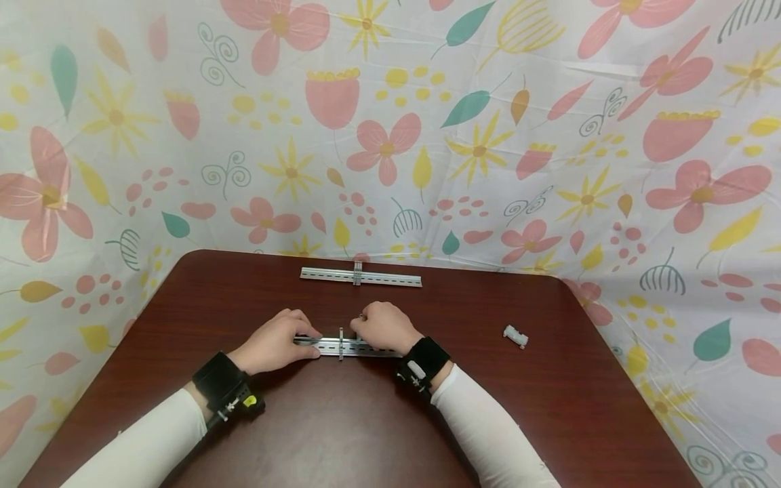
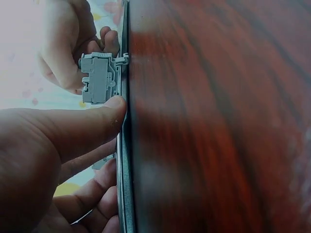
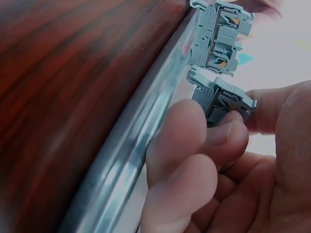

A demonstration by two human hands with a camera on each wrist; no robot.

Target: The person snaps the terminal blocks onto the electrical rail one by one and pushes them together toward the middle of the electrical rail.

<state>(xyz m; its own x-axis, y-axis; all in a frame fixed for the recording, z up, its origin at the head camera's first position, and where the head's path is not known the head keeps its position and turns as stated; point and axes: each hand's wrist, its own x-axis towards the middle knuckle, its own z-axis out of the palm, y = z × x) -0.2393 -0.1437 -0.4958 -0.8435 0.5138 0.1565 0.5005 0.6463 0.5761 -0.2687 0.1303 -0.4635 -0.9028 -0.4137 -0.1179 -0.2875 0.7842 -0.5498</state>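
A slotted metal DIN rail (image 1: 329,349) lies across the middle of the table. My left hand (image 1: 274,343) grips its left end, thumb on the near edge and fingers behind. One grey terminal block (image 3: 218,41) sits on the rail, also visible as a grey block (image 2: 98,80) in the left wrist view. Just right of it, my right hand (image 1: 387,327) pinches a second grey terminal block (image 3: 228,99) between thumb and fingers. That piece is tilted against the rail in the right wrist view; its far side is hidden by fingers.
Farther back lies another DIN rail (image 1: 390,278) with several terminal blocks (image 1: 357,273) at its middle. A small whitish piece (image 1: 516,336) lies to the right on the brown table (image 1: 366,420). A floral cloth (image 1: 390,135) hangs behind the table.
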